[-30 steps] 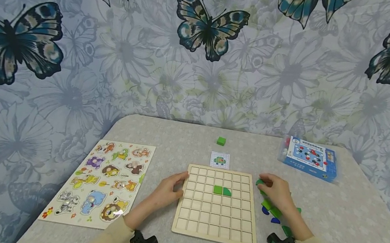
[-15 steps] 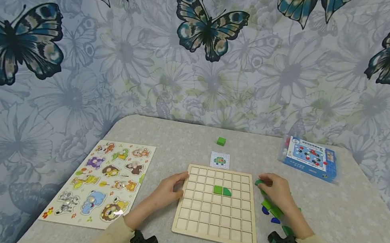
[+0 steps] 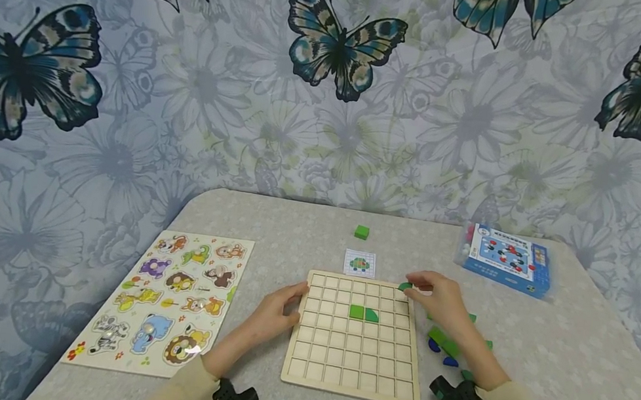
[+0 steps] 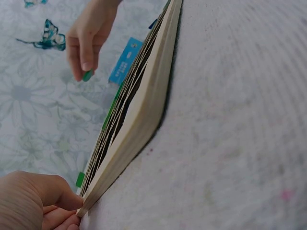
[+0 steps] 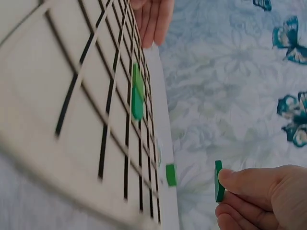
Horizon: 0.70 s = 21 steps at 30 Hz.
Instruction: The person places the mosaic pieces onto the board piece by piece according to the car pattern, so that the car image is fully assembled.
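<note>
We angle our left arm [image 3: 222,352] toward half past one — left hand [image 3: 272,313] low, left thumb [image 3: 290,320] apart from its fingers. Our right arm [image 3: 488,367] slants toward half past ten — right hand [image 3: 442,303] raised, pinching toward nine o'clock.

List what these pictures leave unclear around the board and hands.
Head view: count of loose pieces, partly covered by the right hand and forearm.
Head view: details of the pattern card, too small.
Left wrist view: the left hand, cut off by the left and bottom edges.
Right wrist view: outline of the held green piece, edge-on, partly behind the thumb.
</note>
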Available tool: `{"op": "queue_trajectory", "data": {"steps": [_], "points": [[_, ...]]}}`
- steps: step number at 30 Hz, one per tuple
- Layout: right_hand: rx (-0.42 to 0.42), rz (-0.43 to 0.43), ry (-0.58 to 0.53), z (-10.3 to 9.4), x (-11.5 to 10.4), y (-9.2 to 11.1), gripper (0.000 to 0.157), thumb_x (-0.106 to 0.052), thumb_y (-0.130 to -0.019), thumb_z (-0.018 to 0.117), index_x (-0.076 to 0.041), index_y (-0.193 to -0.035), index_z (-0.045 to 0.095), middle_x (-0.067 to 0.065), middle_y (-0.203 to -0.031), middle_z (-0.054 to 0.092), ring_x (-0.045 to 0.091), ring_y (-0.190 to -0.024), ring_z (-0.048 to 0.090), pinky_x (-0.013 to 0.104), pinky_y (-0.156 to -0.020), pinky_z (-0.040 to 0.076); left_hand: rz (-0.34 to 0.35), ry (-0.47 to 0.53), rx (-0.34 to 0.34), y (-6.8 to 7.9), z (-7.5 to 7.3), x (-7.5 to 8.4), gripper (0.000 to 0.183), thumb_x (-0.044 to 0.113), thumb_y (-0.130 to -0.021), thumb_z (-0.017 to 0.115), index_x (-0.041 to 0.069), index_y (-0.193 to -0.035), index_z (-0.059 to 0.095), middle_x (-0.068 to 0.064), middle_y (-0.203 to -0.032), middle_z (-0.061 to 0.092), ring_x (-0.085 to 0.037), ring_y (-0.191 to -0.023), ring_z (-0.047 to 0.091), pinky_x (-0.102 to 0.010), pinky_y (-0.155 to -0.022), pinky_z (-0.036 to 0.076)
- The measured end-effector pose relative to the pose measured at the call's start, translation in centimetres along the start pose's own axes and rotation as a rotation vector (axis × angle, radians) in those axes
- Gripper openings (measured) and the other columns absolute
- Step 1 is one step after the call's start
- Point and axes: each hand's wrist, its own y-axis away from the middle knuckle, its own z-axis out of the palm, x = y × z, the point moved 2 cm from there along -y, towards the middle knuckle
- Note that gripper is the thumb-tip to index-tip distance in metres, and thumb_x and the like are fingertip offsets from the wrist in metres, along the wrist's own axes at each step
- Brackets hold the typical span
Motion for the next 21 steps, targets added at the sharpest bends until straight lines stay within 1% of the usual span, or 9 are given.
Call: {"op": "queue_trajectory", "data": {"steps": [6, 9, 14, 18, 21], "points": [[-0.067, -0.082, -0.047, 2.0, -2.6, -0.6, 0.03, -0.012, -0.082, 0.072, 0.001, -0.109, 0.067, 0.011, -0.102, 0.067, 0.029, -0.092, 0.063, 0.039, -0.078, 0.055, -0.003, 0.006, 0.0, 0.0, 0.0, 0.1, 0.062, -0.008, -0.081, 0.057, -0.007, -0.14, 0.038, -0.021, -0.137, 0.045, -0.031, -0.123, 0.047, -0.037, -0.102, 0.04], [-0.09, -0.121, -0.074, 3.2, -3.7, -0.8, 0.029, -0.012, -0.082, 0.073, 0.001, -0.107, 0.068, 0.01, -0.102, 0.068, 0.027, -0.09, 0.063, 0.038, -0.077, 0.055, 0.004, 0.01, 0.0, 0.0, 0.0, 0.2, 0.063, -0.008, -0.081, 0.057, -0.008, -0.14, 0.037, -0.022, -0.137, 0.045, -0.032, -0.123, 0.047, -0.039, -0.102, 0.04], [-0.121, -0.136, -0.119, 5.2, -5.1, -1.1, 0.028, -0.014, -0.082, 0.073, -0.001, -0.107, 0.069, 0.007, -0.102, 0.068, 0.023, -0.09, 0.063, 0.032, -0.077, 0.055, 0.006, 0.007, 0.01, -0.1, -0.3, 0.1, 0.062, -0.01, -0.081, 0.057, -0.008, -0.14, 0.038, -0.022, -0.137, 0.046, -0.033, -0.123, 0.047, -0.041, -0.103, 0.039], [-0.15, -0.146, -0.155, 6.6, -5.4, -0.9, 0.028, -0.015, -0.083, 0.072, -0.001, -0.107, 0.068, 0.007, -0.101, 0.068, 0.024, -0.09, 0.063, 0.031, -0.077, 0.054, 0.025, 0.005, 0.006, 0.0, -0.2, 0.0, 0.062, -0.01, -0.081, 0.058, -0.009, -0.139, 0.037, -0.023, -0.136, 0.045, -0.034, -0.123, 0.046, -0.043, -0.102, 0.039], [-0.156, -0.134, -0.177, 7.4, -5.3, -0.6, 0.027, -0.014, -0.083, 0.072, -0.002, -0.106, 0.069, 0.006, -0.099, 0.068, 0.023, -0.09, 0.063, 0.032, -0.077, 0.054, 0.037, 0.006, -0.004, 0.0, -0.1, -0.1, 0.062, -0.009, -0.081, 0.057, -0.009, -0.14, 0.037, -0.023, -0.137, 0.045, -0.034, -0.123, 0.046, -0.043, -0.102, 0.039]]}}
